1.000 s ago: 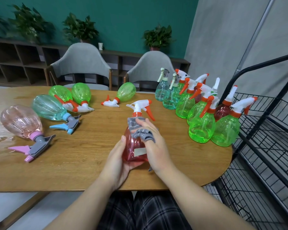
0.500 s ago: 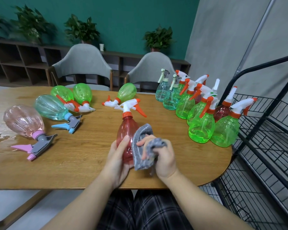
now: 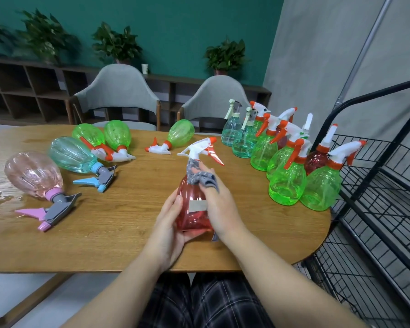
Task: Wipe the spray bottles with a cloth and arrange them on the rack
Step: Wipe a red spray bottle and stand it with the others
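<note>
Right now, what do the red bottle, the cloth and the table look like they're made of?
Red bottle: likely thin clear plastic, glossy; light passes through and its ribs shine. Its trigger head looks like opaque matte plastic.
Cloth: grey, soft, fuzzy, probably microfibre; it bunches under the fingers.
Table: wood or wood veneer, smooth satin finish; grain lines show, which one I cannot tell.
</note>
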Available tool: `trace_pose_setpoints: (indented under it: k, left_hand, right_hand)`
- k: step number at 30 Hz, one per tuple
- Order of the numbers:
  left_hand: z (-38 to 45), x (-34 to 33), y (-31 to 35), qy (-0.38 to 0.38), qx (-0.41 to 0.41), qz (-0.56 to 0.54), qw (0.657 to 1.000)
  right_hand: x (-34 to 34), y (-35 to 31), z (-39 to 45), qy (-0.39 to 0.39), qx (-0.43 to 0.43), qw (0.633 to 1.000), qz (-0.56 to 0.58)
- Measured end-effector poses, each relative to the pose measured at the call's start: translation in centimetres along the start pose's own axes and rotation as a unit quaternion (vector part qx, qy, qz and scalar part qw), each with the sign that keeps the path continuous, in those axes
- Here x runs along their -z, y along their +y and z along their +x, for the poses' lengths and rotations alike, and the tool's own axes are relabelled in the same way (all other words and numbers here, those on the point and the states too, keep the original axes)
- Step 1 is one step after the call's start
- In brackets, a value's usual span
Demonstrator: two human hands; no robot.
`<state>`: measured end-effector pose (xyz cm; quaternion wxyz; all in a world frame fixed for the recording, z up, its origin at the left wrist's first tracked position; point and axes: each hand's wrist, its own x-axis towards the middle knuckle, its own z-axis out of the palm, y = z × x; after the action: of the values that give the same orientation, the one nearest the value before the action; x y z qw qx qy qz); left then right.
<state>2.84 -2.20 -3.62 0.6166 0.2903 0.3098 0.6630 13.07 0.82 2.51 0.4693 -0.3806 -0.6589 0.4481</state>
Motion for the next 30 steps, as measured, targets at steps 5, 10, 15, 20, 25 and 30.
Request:
trace_pose_setpoints:
  k: [5, 10, 15, 20, 25, 30]
  left_hand:
    - [0.1, 0.1, 0.0, 0.003, 0.037, -0.033, 0.999]
    - [-0.2, -0.1, 0.2, 0.001, 0.054, -0.043, 0.998]
    - [-0.2, -0.1, 0.4, 0.009, 0.061, -0.053, 0.997]
    - [0.0, 0.1, -0.1, 0.043, 0.022, -0.035, 0.998]
    - [-0.1, 0.1, -0.1, 0.026, 0.022, -0.01, 0.999]
    - [-0.1, -0.3, 0.0, 0.009, 0.02, 0.02, 1.0]
  right_hand:
    - [0.0, 1.1, -0.6, 0.0, 0.075, 0.995, -0.063]
    - [0.4, 2.2, -1.6, -0.034, 0.172, 0.981, -0.086]
    - [0.8, 2.5, -2.0, -0.079, 0.217, 0.971, -0.057]
    - [2.1, 1.0, -1.4, 0.038, -0.012, 0.959, 0.281]
    - [2.6, 0.2, 0.0, 0.137, -0.191, 0.881, 0.411]
    - [1.1, -0.5, 0.2, -0.005, -0.07, 0.987, 0.144]
